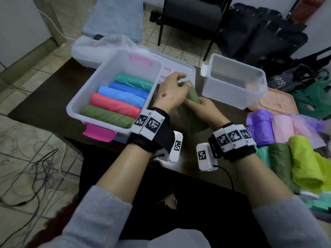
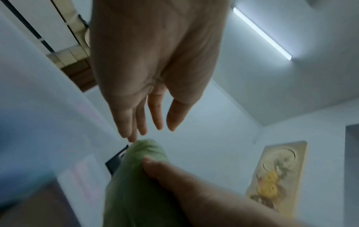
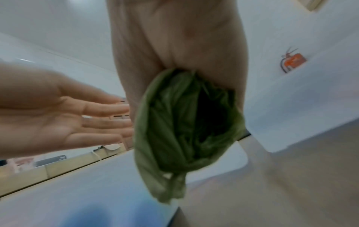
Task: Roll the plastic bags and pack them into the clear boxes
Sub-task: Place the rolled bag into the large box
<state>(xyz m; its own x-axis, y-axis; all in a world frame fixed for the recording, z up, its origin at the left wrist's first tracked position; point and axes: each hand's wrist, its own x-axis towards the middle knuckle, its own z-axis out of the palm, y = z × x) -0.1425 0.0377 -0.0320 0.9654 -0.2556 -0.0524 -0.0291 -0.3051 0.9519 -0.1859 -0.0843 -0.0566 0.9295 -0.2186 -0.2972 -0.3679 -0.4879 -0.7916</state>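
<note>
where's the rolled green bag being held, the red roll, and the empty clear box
rolled green bag [image 1: 193, 94], head view, exposed middle.
red roll [image 1: 114, 104], head view, middle of roll.
empty clear box [image 1: 232, 94], head view, front wall.

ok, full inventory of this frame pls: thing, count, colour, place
rolled bags in box: five; teal, two blue, red, olive; side by side in the left box
left clear box: one, clear with pink latches, table left
right clear box: one, clear, holds no rolls, table right
olive bag roll: one, between the boxes, in hand
loose bags: pile; purple, pink, lime, olive, teal; table right edge
peach lid: one, behind the pile
table: one, dark
chair: one, black, on the floor behind
left hand: fingers straight, beside the roll's far end
right hand: grips the roll's near end
</note>
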